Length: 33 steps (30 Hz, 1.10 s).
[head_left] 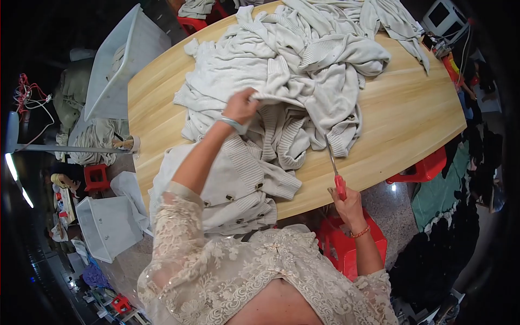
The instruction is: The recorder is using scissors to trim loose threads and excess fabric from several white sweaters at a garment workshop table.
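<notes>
My left hand (242,106), with a pale bangle at the wrist, is closed on the ribbed edge of a cream knit cardigan (281,98) and holds it slightly raised from the pile. In my right hand (349,207) are red-handled scissors (339,187), their long thin metal blades pointing away from me. The blade tips reach a ribbed cuff (340,142) at the pile's near right side; I cannot tell whether they touch it. Nearer to me on the left lies another cream cardigan (214,176) with dark buttons, spread along the table's front edge.
More cream knitwear (330,21) covers the far part of the curved wooden table (411,114). A large white bin (122,65) stands at the left, with a smaller white bin (108,227) below it. Red stools (420,165) are at the right. Dark fabric (433,254) lies on the floor.
</notes>
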Motion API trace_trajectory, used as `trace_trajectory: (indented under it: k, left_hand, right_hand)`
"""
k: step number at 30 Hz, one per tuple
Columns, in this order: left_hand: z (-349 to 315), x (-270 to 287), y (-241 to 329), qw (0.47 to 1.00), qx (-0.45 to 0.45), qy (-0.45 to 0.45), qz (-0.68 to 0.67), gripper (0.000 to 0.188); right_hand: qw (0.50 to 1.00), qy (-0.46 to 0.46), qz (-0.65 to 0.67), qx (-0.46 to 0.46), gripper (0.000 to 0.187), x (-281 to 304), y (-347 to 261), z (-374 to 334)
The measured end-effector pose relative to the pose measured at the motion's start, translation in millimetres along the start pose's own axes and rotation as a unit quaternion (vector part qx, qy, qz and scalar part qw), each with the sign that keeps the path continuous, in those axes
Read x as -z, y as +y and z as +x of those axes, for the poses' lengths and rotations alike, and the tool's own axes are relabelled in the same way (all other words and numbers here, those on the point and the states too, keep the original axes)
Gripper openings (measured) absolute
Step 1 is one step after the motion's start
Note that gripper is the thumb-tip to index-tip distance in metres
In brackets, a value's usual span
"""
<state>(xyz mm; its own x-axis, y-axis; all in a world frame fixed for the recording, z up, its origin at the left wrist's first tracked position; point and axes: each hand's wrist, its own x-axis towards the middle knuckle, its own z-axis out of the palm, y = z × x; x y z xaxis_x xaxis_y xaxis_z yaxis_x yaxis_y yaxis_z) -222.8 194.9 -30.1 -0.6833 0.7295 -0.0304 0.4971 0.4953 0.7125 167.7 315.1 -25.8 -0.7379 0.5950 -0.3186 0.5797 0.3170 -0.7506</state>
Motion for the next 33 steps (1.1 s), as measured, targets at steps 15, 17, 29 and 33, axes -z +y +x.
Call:
trace_trajectory:
  k: [15, 17, 29, 33]
  left_hand:
    - [-159, 232, 183, 0.890, -0.361, 0.274, 0.043, 0.020]
    - [-210, 245, 197, 0.875, -0.357, 0.322, 0.058, 0.024]
    - [-336, 272, 144, 0.832, -0.217, 0.505, 0.071, 0.029]
    - [-336, 295, 117, 0.943, -0.057, 0.284, 0.167, 0.015]
  right_hand:
    - [0.927, 0.223, 0.020, 0.301, 0.051, -30, -161, 123]
    - [0.923, 0.225, 0.041, 0.311, 0.055, -59, -190, 132]
    - [0.941, -0.016, -0.010, 0.338, 0.033, -115, -197, 160]
    - [0.955, -0.079, -0.062, 0.281, 0.031, -116, -166, 156]
